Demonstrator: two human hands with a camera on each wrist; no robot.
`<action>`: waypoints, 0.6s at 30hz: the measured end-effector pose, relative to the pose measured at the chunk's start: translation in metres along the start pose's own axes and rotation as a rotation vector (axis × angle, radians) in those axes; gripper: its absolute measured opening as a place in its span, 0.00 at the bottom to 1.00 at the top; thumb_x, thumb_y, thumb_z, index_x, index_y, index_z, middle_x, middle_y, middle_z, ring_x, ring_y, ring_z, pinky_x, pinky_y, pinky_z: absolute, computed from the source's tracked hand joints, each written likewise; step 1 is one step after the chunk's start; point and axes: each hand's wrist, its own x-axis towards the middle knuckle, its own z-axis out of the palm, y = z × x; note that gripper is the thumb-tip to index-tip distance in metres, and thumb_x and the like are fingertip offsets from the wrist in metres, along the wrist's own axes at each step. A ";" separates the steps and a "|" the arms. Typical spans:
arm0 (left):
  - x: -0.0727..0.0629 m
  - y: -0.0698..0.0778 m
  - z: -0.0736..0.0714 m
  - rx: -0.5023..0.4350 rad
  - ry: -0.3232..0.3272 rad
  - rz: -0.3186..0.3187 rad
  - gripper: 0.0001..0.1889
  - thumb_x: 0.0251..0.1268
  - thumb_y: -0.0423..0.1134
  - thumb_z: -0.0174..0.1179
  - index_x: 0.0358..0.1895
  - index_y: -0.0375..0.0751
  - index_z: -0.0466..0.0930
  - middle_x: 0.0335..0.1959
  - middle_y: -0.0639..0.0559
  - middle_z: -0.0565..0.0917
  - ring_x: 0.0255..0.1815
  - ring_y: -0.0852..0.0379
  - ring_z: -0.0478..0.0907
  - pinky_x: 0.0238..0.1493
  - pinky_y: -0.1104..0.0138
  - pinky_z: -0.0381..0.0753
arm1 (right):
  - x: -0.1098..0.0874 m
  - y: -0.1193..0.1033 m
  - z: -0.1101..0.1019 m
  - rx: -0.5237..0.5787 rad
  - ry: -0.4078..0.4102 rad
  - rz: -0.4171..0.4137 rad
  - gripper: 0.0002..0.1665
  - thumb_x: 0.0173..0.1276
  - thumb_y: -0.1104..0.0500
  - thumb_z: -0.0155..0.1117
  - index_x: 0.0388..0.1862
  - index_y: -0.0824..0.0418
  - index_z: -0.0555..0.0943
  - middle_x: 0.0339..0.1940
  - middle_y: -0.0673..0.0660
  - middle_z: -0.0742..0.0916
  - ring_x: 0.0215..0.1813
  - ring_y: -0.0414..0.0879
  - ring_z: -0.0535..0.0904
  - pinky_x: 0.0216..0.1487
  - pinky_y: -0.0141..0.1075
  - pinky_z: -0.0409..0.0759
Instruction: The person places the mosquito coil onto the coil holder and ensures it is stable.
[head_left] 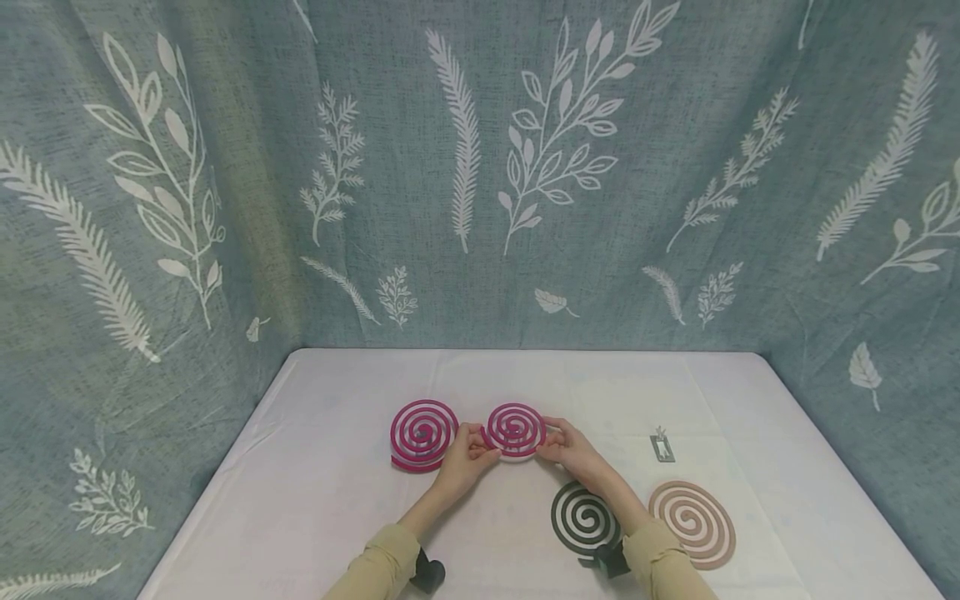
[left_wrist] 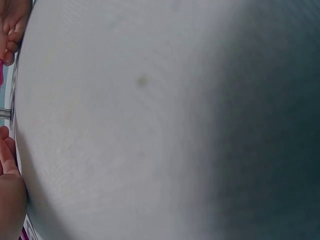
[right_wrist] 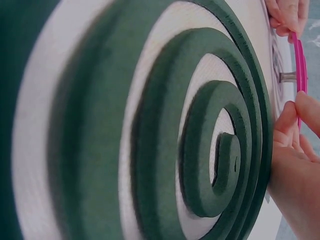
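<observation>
My left hand [head_left: 461, 465] and right hand [head_left: 576, 454] pinch opposite edges of a magenta mosquito coil [head_left: 514, 428], which lies nearly level between them over the table. In the right wrist view, a short metal stem [right_wrist: 287, 77] shows behind this coil, rising from a round pale base. Just left of my left hand rests a second magenta coil [head_left: 424, 433]. Below my right forearm lies a dark green coil [head_left: 587, 519], partly covered by the wrist camera; it fills much of the right wrist view. The left wrist view mostly shows blurred white cloth.
A tan coil [head_left: 687, 521] lies right of my right forearm. Behind it sits a small flat metal stand [head_left: 662, 447] with a raised prong. White cloth [head_left: 315, 467] covers the table, and blue-green leaf-patterned curtains [head_left: 480, 292] enclose its back and sides.
</observation>
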 end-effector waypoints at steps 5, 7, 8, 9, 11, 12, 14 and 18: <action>0.000 0.000 0.000 -0.007 0.002 0.001 0.26 0.61 0.36 0.63 0.57 0.26 0.64 0.40 0.38 0.79 0.43 0.46 0.80 0.48 0.60 0.81 | -0.001 -0.001 0.000 -0.010 0.001 0.007 0.37 0.65 0.62 0.61 0.70 0.67 0.59 0.29 0.50 0.78 0.36 0.41 0.71 0.43 0.31 0.71; 0.001 -0.001 0.000 -0.008 0.002 0.002 0.26 0.61 0.36 0.63 0.57 0.26 0.64 0.40 0.38 0.79 0.43 0.46 0.80 0.48 0.61 0.81 | 0.000 0.000 0.000 -0.012 0.002 0.007 0.37 0.65 0.62 0.61 0.70 0.67 0.60 0.29 0.50 0.78 0.36 0.41 0.71 0.43 0.31 0.71; 0.000 -0.001 0.000 -0.007 0.002 0.003 0.26 0.61 0.36 0.63 0.57 0.26 0.64 0.40 0.38 0.79 0.43 0.46 0.80 0.48 0.61 0.81 | 0.000 0.001 0.000 -0.010 0.003 0.008 0.37 0.65 0.62 0.61 0.70 0.67 0.60 0.29 0.50 0.78 0.36 0.41 0.71 0.43 0.31 0.71; 0.000 -0.001 0.000 -0.007 0.002 0.003 0.26 0.61 0.36 0.63 0.57 0.26 0.64 0.40 0.38 0.79 0.43 0.46 0.80 0.48 0.61 0.81 | 0.000 0.001 0.000 -0.010 0.003 0.005 0.37 0.65 0.62 0.61 0.70 0.67 0.60 0.29 0.50 0.78 0.36 0.41 0.72 0.43 0.31 0.71; 0.000 -0.001 0.000 -0.008 0.001 0.004 0.26 0.61 0.36 0.63 0.57 0.26 0.64 0.40 0.38 0.79 0.43 0.46 0.80 0.48 0.61 0.81 | 0.000 0.002 0.000 -0.006 0.003 0.006 0.37 0.65 0.62 0.62 0.70 0.67 0.60 0.29 0.50 0.78 0.36 0.41 0.72 0.43 0.31 0.71; 0.000 0.000 0.000 -0.008 0.001 0.006 0.26 0.61 0.36 0.63 0.57 0.26 0.64 0.40 0.38 0.79 0.43 0.46 0.80 0.48 0.61 0.81 | 0.000 0.002 0.000 -0.004 0.004 0.005 0.37 0.64 0.62 0.62 0.70 0.67 0.60 0.29 0.50 0.78 0.36 0.42 0.72 0.43 0.31 0.71; 0.000 0.000 0.000 -0.011 0.000 0.009 0.26 0.62 0.36 0.62 0.57 0.26 0.63 0.41 0.38 0.79 0.43 0.46 0.80 0.48 0.61 0.81 | 0.000 0.002 0.000 -0.003 0.004 0.003 0.37 0.64 0.62 0.62 0.70 0.67 0.60 0.29 0.50 0.78 0.36 0.42 0.72 0.44 0.31 0.72; 0.000 0.000 0.000 -0.018 -0.001 0.012 0.26 0.62 0.36 0.62 0.57 0.26 0.63 0.41 0.38 0.79 0.43 0.45 0.80 0.49 0.59 0.81 | 0.000 0.001 0.000 -0.004 -0.003 0.004 0.37 0.65 0.62 0.62 0.70 0.67 0.60 0.29 0.50 0.78 0.36 0.41 0.72 0.44 0.31 0.72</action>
